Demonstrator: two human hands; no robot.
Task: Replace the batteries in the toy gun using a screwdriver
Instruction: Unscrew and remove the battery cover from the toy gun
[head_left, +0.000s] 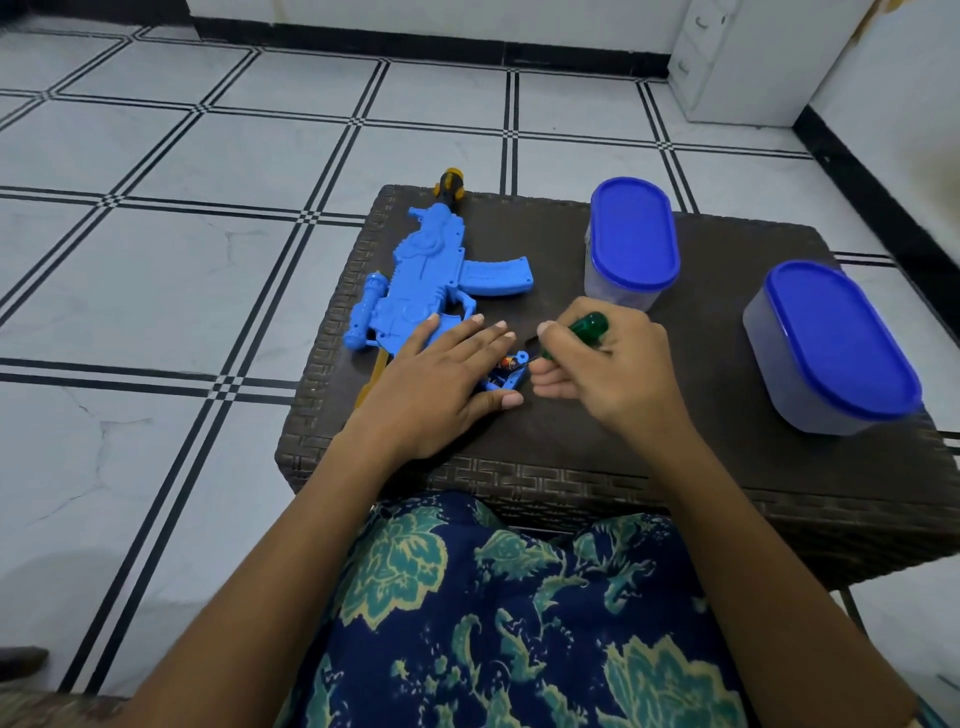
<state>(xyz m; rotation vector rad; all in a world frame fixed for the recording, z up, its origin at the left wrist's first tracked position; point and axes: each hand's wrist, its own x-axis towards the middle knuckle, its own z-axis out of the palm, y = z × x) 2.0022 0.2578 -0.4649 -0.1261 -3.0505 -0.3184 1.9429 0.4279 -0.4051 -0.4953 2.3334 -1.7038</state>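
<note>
Our left grip (441, 384) presses flat-fingered on the blue plastic toy gun (426, 270) beneath it, our right grip (597, 364) curls round the green-handled screwdriver (589, 327), tip at an exposed battery (506, 362) between them, so we judge the compartment (501, 383) open, with swap and reclosing left to do.

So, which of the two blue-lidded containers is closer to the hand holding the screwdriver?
The rear container, just behind the right hand; the other container stands apart, further right.
</note>
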